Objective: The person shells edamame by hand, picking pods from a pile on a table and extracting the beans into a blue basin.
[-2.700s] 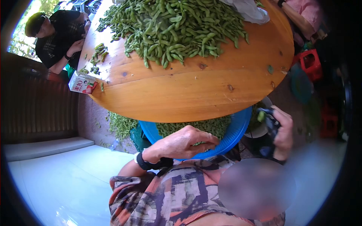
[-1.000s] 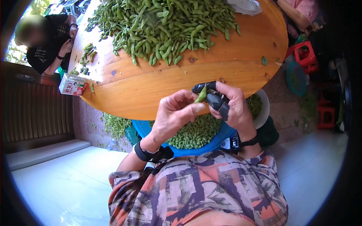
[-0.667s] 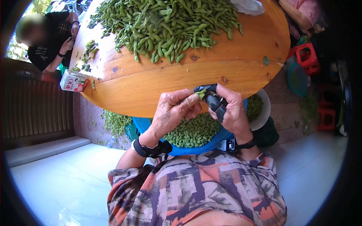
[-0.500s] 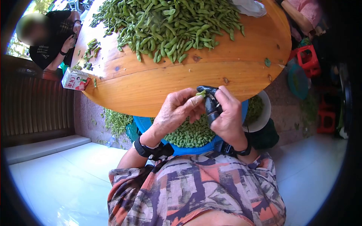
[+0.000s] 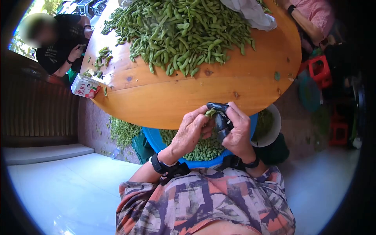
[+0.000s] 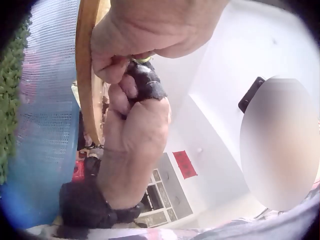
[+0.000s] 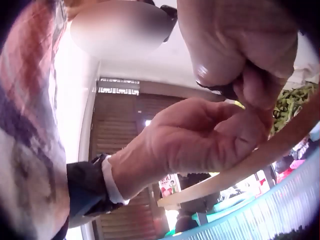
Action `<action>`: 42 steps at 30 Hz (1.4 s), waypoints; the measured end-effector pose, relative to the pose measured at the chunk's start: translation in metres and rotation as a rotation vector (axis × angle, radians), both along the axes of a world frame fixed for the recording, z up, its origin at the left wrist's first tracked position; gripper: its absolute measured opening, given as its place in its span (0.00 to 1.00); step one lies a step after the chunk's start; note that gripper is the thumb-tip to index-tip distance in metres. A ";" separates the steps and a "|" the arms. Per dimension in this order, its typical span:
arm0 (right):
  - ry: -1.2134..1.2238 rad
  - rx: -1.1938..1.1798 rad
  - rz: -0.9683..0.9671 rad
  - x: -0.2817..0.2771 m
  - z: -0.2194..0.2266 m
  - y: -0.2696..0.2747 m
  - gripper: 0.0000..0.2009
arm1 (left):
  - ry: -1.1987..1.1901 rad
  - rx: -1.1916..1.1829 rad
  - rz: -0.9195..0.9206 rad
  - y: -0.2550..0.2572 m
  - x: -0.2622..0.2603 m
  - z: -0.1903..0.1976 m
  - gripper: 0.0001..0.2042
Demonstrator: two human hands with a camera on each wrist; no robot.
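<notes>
1. From my end, both hands meet at one green pod: the left hand pinches it, and the right hand, with black covers on its thumb and forefinger, grips it as well.
2. I see that pod just off the near edge of the wooden table, above the blue basket.
3. The tabletop overhangs the basket's far side, and the hands block my view of some shelled beans inside.
4. In both wrist views, the fingers cover most of the pod.
5. Farther up the table I have a large pod heap, a white plastic bag against it, and a drink carton at the left edge.
6. Right of the basket stands a white bowl; beyond it, a red stool.
7. Two other people sit by the table, one in black, one in a pink sleeve.
</notes>
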State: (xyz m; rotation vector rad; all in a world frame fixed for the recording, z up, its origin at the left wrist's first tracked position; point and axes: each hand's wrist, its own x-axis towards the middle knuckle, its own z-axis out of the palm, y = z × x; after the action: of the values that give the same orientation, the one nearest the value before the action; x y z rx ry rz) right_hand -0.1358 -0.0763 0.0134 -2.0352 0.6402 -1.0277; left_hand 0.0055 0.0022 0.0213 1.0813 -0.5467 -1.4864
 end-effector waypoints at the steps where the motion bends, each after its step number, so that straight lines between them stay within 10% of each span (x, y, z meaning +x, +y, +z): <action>1: 0.014 0.017 0.023 -0.005 0.003 -0.002 0.18 | 0.040 0.035 -0.006 -0.001 -0.001 0.001 0.12; 6: 0.033 0.541 0.108 -0.065 0.031 -0.018 0.15 | -0.343 -0.122 -0.429 -0.002 0.019 0.009 0.16; 8: 0.040 0.084 0.039 -0.096 0.032 -0.030 0.15 | -0.788 -0.257 -0.540 -0.009 0.033 0.031 0.17; 11: 0.716 0.288 0.011 -0.156 0.056 -0.050 0.15 | -1.480 -0.203 -0.260 -0.042 0.056 0.031 0.12; 14: 0.604 -0.125 -0.142 -0.151 0.059 -0.046 0.16 | -1.748 -0.356 -0.125 -0.080 0.080 0.017 0.10; 19: 0.351 0.114 -0.157 -0.101 0.041 -0.051 0.18 | -1.880 -0.304 -0.174 -0.093 0.089 0.004 0.09; 24: -0.033 0.683 -0.004 -0.039 0.022 -0.034 0.18 | -1.458 -0.374 -0.100 -0.063 0.070 0.015 0.07; 27: -0.195 0.873 0.174 -0.013 0.010 -0.027 0.19 | -0.462 -0.105 -0.088 -0.040 0.047 0.012 0.04; 42: -0.036 0.640 0.167 -0.007 0.015 -0.019 0.12 | -0.240 0.003 0.038 -0.016 0.016 0.002 0.05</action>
State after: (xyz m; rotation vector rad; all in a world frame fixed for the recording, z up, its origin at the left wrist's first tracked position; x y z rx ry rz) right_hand -0.1426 -0.0950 0.0282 -1.4750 0.6626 -0.6481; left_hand 0.0218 -0.0143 0.0230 1.2748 -0.6869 -1.3337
